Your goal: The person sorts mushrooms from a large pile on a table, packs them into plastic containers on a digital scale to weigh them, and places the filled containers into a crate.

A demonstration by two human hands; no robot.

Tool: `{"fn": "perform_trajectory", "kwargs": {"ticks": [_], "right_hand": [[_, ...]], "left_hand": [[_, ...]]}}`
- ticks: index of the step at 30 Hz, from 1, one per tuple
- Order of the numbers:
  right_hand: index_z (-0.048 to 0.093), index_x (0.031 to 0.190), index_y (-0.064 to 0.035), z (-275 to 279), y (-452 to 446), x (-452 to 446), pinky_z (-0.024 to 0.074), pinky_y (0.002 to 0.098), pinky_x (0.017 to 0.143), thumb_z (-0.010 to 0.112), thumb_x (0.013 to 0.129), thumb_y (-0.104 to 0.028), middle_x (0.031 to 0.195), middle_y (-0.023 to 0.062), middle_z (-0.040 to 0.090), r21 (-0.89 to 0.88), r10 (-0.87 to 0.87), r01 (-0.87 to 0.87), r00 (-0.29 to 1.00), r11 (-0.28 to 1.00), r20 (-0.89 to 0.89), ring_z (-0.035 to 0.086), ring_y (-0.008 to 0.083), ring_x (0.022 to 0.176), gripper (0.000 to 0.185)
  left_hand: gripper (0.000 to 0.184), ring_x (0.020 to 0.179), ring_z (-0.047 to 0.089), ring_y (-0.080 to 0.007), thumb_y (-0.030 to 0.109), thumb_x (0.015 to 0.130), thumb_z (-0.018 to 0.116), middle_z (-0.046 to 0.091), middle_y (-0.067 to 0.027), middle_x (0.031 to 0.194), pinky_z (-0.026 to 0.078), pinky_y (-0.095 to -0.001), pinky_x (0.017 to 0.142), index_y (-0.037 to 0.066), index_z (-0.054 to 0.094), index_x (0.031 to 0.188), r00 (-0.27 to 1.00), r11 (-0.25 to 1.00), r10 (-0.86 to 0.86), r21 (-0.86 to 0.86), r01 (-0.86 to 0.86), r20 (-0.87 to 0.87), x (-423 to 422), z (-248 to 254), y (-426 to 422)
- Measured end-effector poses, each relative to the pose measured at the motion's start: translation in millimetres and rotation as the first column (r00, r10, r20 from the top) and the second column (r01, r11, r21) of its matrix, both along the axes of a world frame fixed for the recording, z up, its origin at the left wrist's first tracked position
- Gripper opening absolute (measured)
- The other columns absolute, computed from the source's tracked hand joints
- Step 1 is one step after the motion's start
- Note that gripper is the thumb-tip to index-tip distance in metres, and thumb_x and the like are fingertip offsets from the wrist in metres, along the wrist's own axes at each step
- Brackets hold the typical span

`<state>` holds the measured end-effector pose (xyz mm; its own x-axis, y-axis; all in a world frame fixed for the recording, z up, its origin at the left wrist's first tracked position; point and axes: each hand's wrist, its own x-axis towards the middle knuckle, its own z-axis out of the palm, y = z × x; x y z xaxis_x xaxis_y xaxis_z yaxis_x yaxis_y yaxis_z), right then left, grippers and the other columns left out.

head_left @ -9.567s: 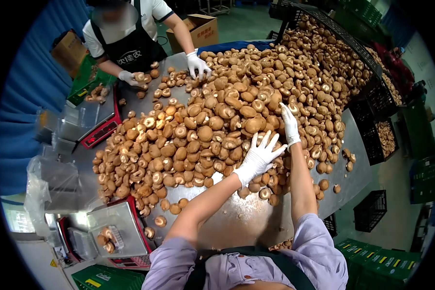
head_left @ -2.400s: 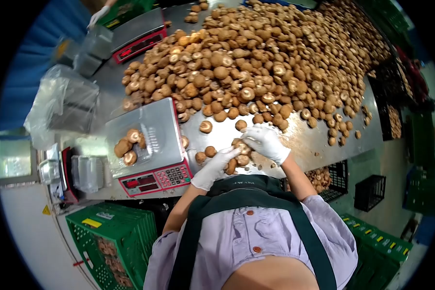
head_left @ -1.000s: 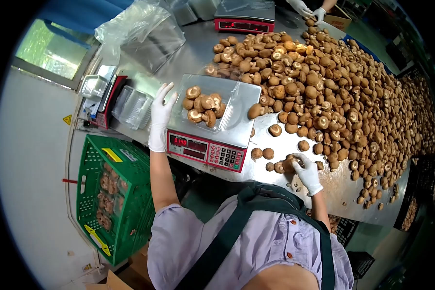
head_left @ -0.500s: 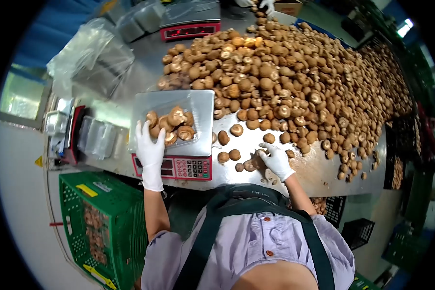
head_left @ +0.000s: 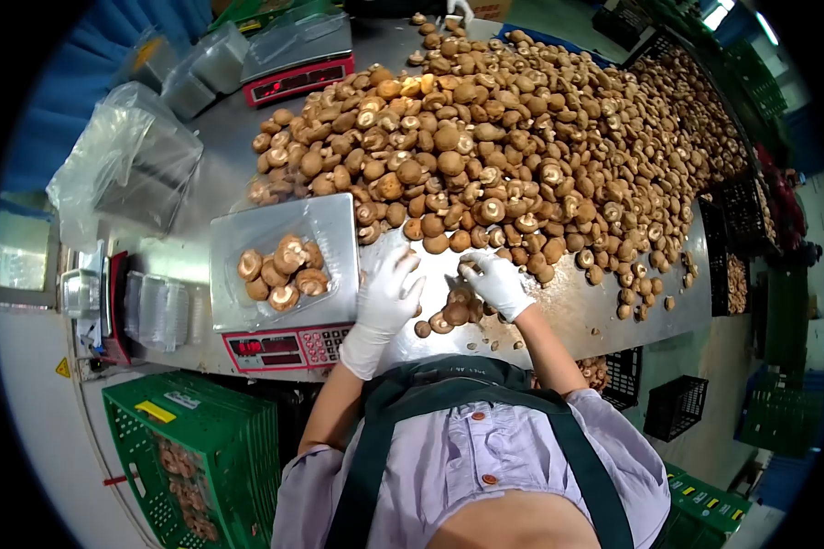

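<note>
My left hand [head_left: 389,297], white-gloved, is on the metal table just right of the near scale. Its fingers curl over a brown mushroom mostly hidden beneath them. My right hand [head_left: 498,285], also gloved, has bent fingers closed around what looks like another mushroom, largely covered. Between and below the hands lies a small cluster of mushrooms [head_left: 458,309]. A clear plastic tray [head_left: 325,245] with several mushrooms [head_left: 284,267] sits on the scale [head_left: 233,306], whose red display is lit; neither hand touches it.
A large mushroom heap [head_left: 522,156] covers the table beyond my hands. A second scale [head_left: 298,78], a plastic bag [head_left: 110,156] and stacked clear trays [head_left: 160,311] stand leftward. Green crates [head_left: 192,421] are below left. Another person's gloved hand [head_left: 460,9] shows at the far edge.
My left hand has left the tray on the scale and moved right onto the table mushrooms. My right hand stays near the loose mushrooms, and the view has shifted.
</note>
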<state>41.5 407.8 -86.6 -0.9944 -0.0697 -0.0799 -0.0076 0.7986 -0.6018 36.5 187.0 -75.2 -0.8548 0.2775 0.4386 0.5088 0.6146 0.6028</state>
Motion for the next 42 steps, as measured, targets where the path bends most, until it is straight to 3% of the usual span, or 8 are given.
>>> {"fn": "perform_trajectory", "kwargs": {"ticks": [11, 15, 20, 25, 32, 37, 39, 42], "right_hand": [[0.059, 0.110, -0.0081, 19.0, 6.3, -128.5, 0.0507, 0.0395, 0.076, 0.068, 0.078, -0.024, 0.097, 0.0138, 0.065, 0.164, -0.048, 0.110, 0.939, 0.980, -0.341, 0.061, 0.0304, 0.092, 0.037], [0.053, 0.119, -0.0070, -8.2, -10.0, -166.1, 0.0501, 0.0394, 0.078, 0.073, 0.073, -0.028, 0.106, 0.0115, 0.062, 0.271, -0.001, 0.131, 0.900, 0.954, -0.435, 0.058, 0.0313, 0.098, 0.054], [0.050, 0.129, -0.0137, -4.0, 1.9, -155.0, 0.0493, 0.0380, 0.086, 0.070, 0.072, -0.030, 0.108, 0.0172, 0.062, -0.156, -0.267, 0.234, 0.932, 0.960, -0.246, 0.061, 0.0331, 0.096, 0.063], [0.047, 0.129, -0.0094, 16.3, 4.0, -172.9, 0.0505, 0.0407, 0.083, 0.067, 0.072, -0.016, 0.124, 0.0151, 0.053, 0.206, -0.048, 0.179, 0.853, 0.962, -0.519, 0.053, 0.0336, 0.105, 0.060], [0.052, 0.119, -0.0125, -0.3, -3.8, -225.3, 0.0520, 0.0423, 0.077, 0.066, 0.076, -0.018, 0.113, 0.0115, 0.059, 0.500, 0.225, -0.045, 0.925, 0.865, -0.305, 0.055, 0.0333, 0.104, 0.045], [0.058, 0.125, -0.0115, 19.1, -1.9, -186.6, 0.0457, 0.0325, 0.092, 0.068, 0.082, -0.028, 0.123, 0.0113, 0.061, -0.275, 0.005, -0.063, 0.979, 0.959, -0.206, 0.059, 0.0242, 0.110, 0.047], [0.056, 0.127, -0.0082, 29.7, -7.7, -157.7, 0.0458, 0.0306, 0.091, 0.062, 0.089, -0.024, 0.122, 0.0075, 0.061, -0.768, 0.107, 0.059, 0.981, 0.637, 0.164, 0.059, 0.0204, 0.108, 0.041], [0.054, 0.128, -0.0036, 17.6, -12.2, -132.5, 0.0514, 0.0255, 0.074, 0.054, 0.095, -0.021, 0.116, 0.0069, 0.062, -0.919, 0.338, 0.256, 0.872, 0.299, 0.354, 0.062, 0.0140, 0.093, 0.037]], "left_hand": [[0.073, 0.127, 0.036, -0.0334, 0.040, 0.075, 0.067, 0.025, -0.0154, 0.149, 0.023, -0.0667, 0.098, 0.018, 0.040, 0.139, 0.933, 0.802, 0.226, -0.597, -0.014, 0.281, 9.1, -85.3, 38.7], [0.067, 0.131, 0.032, -0.0333, 0.039, 0.075, 0.066, 0.027, -0.0139, 0.148, 0.024, -0.0659, 0.098, 0.017, 0.046, 0.135, 0.907, 0.857, 0.250, -0.514, -0.044, 0.339, -0.5, -77.7, 38.6], [0.047, 0.118, 0.044, -0.0397, 0.026, 0.074, 0.070, 0.043, -0.0184, 0.136, 0.037, -0.0474, 0.099, 0.008, 0.060, 0.116, 0.950, 0.989, 0.131, -0.098, -0.107, 0.283, -0.8, -58.0, 30.8], [0.035, 0.106, 0.054, -0.0352, 0.020, 0.075, 0.070, 0.052, -0.0178, 0.127, 0.045, -0.0398, 0.090, 0.005, 0.064, 0.106, 0.962, 0.986, 0.004, 0.158, -0.049, 0.273, 7.1, -43.6, 38.8], [0.032, 0.105, 0.057, -0.0326, 0.013, 0.076, 0.070, 0.053, -0.0172, 0.126, 0.048, -0.0360, 0.087, 0.003, 0.063, 0.106, 0.991, 0.993, 0.060, 0.090, -0.071, 0.120, 14.0, -4.5, 37.0], [0.026, 0.103, 0.060, -0.0299, 0.009, 0.077, 0.068, 0.059, -0.0143, 0.118, 0.049, -0.0364, 0.089, 0.004, 0.066, 0.103, 0.924, 0.893, 0.331, 0.254, -0.372, 0.191, 42.5, 5.0, 15.2], [0.025, 0.100, 0.062, -0.0297, 0.006, 0.078, 0.067, 0.062, -0.0144, 0.113, 0.050, -0.0363, 0.088, 0.003, 0.066, 0.103, 0.882, 0.866, 0.449, 0.172, -0.469, 0.141, 49.1, 22.2, -0.7], [0.021, 0.099, 0.063, -0.0298, 0.003, 0.081, 0.063, 0.065, -0.0152, 0.105, 0.050, -0.0350, 0.088, -0.002, 0.064, 0.101, 0.797, 0.800, 0.596, 0.167, -0.577, -0.100, 50.7, 43.7, -34.5]]}}
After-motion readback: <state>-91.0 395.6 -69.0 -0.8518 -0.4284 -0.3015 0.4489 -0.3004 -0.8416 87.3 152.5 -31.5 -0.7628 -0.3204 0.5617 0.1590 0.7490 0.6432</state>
